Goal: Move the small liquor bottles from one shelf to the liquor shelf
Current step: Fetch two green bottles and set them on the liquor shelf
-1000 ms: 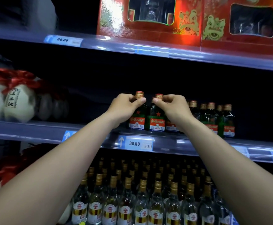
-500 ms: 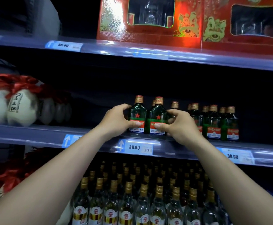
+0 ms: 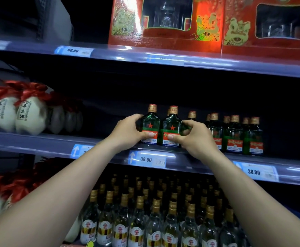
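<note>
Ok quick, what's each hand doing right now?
Left hand: closed around the left green bottle.
Right hand: closed around the right green bottle.

Open, dark gap on the middle shelf point(image 3: 38, 143) between the white jars point(image 3: 29, 115) and the left hand point(image 3: 127, 132). Plenty of headroom above the green bottles point(image 3: 234, 134), up to the shelf above. Right side blocked by those packed bottles, just beside the right hand point(image 3: 193, 138).
</note>
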